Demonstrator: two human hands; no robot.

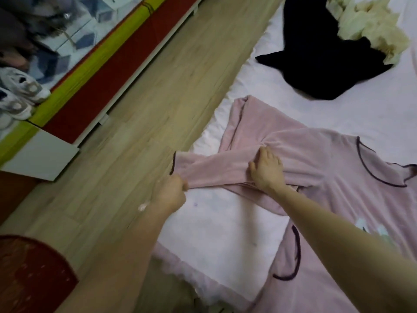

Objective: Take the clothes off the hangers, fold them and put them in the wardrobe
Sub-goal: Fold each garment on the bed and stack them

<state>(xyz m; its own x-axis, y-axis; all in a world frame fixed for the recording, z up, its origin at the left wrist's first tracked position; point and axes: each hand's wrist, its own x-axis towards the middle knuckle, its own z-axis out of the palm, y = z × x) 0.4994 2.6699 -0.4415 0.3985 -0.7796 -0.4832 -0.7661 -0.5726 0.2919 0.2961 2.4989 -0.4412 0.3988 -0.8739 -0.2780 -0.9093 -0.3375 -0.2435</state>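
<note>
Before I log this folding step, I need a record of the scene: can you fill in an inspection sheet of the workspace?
Surface: bed with white sheet, beside a wooden floor.
Job's things: pink top lies spread on the bed, one sleeve drawn across.
Clutter: black garment and cream fabric lie further up the bed.
Grippers: left hand grips the sleeve near its cuff; right hand presses flat on the top.
Cables: nothing seen.
Surroundings: white sneakers on the floor beside red and yellow furniture.
</note>
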